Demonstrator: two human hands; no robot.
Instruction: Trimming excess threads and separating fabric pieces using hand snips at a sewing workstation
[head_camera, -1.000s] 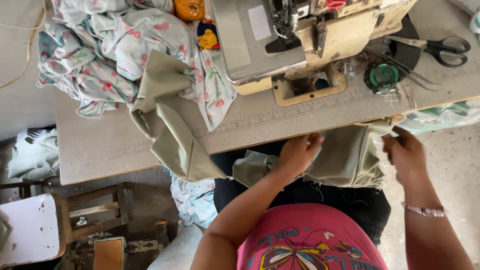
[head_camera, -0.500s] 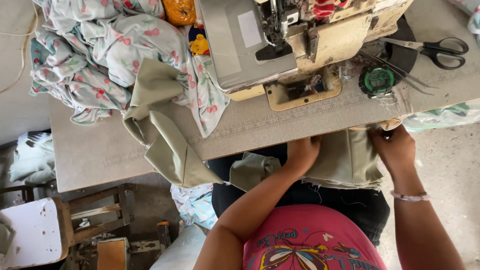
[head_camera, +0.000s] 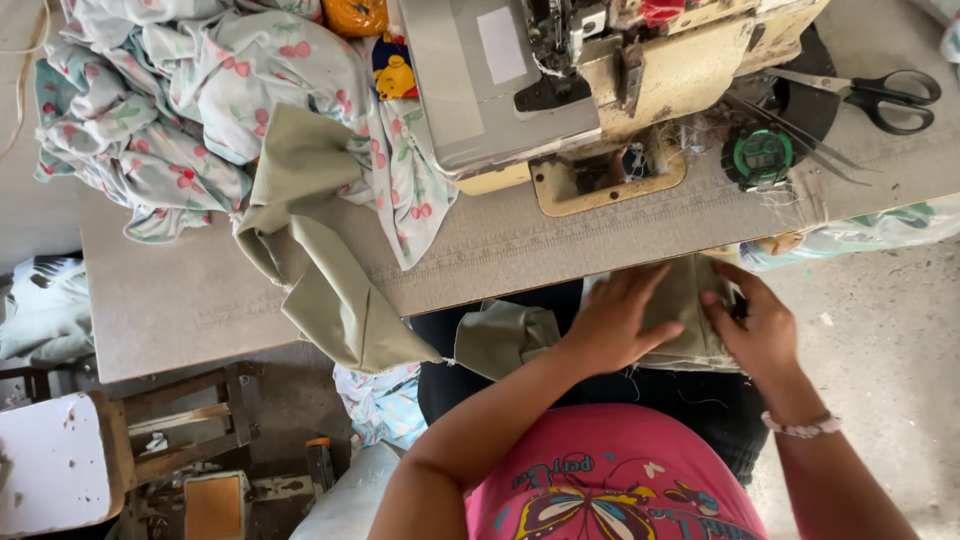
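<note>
Grey tabletop (head_camera: 200, 300) carries a sewing machine (head_camera: 560, 90); just below its edge, left hand (head_camera: 615, 320) and right hand (head_camera: 760, 325) lie flat, fingers open, on olive cloth (head_camera: 690, 300).

A sewing machine (head_camera: 560, 90), black scissors (head_camera: 880, 95) and floral fabric (head_camera: 200, 110) sit on the grey table (head_camera: 200, 300).

a small sewing workshop: an industrial overlock sewing machine (head_camera: 590, 95) sits at twelve o'clock on a worn grey worktable (head_camera: 180, 310), black scissors (head_camera: 880, 95) at two o'clock, heaped floral fabric (head_camera: 190, 110) at ten o'clock, and a bare concrete floor (head_camera: 880, 350) at four o'clock.
</note>
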